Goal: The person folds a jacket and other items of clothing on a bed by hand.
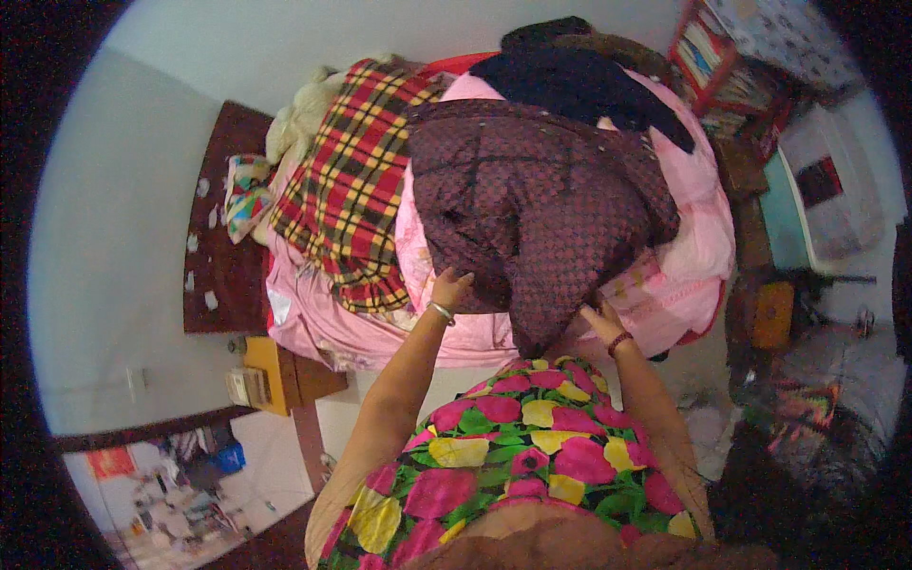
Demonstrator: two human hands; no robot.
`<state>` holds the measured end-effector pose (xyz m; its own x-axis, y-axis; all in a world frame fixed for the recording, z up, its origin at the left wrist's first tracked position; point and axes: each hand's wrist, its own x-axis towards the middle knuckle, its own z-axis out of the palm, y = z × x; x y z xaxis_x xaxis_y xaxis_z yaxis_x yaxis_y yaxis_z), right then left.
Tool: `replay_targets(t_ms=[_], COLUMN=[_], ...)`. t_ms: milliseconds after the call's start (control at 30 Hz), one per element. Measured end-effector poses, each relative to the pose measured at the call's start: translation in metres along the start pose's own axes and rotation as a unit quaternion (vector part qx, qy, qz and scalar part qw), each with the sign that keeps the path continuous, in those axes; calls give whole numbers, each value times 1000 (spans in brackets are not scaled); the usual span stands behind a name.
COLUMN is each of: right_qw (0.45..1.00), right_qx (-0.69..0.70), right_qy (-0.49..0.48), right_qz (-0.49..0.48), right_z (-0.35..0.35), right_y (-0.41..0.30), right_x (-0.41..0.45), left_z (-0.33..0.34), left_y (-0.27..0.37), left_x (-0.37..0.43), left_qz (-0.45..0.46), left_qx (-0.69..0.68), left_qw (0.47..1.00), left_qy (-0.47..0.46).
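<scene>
A dark maroon patterned quilted blanket [563, 206] lies partly bunched across the bed, its near end hanging towards me. My left hand [452, 286], with a metal bangle at the wrist, lies at the blanket's near left edge. At its near right edge is my right hand [603, 322], a dark red bracelet on the wrist. Whether either hand's fingers grip the cloth is not clear. Under the blanket spreads a pink bedsheet [695, 249]. Left of it lies a red, black and yellow plaid blanket [356, 192].
Dark navy cloth [577, 89] lies at the bed's far side. A cream plush toy [299, 117] and a colourful pillow [247, 198] are by the dark headboard [224, 271]. A wooden bedside cabinet [285, 374] stands at left; a red bookshelf [702, 60] stands at the far right.
</scene>
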<state>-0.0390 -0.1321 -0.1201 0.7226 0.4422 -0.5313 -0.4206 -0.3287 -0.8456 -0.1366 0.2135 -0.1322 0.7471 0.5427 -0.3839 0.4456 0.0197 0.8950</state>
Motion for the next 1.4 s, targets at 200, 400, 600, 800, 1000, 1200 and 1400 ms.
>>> replay_targets(t_ms=[200, 400, 600, 800, 1000, 1200, 1400], right_qw=[981, 961, 987, 969, 948, 933, 953], right_qx=[194, 274, 93, 72, 9, 62, 218], right_qy=[-18, -16, 43, 102, 265, 303, 207], right_qz=[-5, -11, -127, -212, -176, -183, 26], right_z=[-19, 1, 14, 33, 34, 43, 35], right_y=[30, -5, -49, -79, -61, -100, -119], right_x=[25, -2, -35, -53, -37, -24, -36], left_z=[23, 35, 44, 60, 63, 65, 56], left_y=[69, 62, 58, 93, 118, 151, 174], left_x=[10, 59, 98, 101, 97, 67, 96], left_qz=[93, 61, 103, -94, -66, 29, 164], left_qx=[131, -170, -395, -560, -451, -269, -152], left_qw=[987, 978, 909, 823, 889, 958, 938], left_qy=[20, 109, 89, -18, -38, 95, 266])
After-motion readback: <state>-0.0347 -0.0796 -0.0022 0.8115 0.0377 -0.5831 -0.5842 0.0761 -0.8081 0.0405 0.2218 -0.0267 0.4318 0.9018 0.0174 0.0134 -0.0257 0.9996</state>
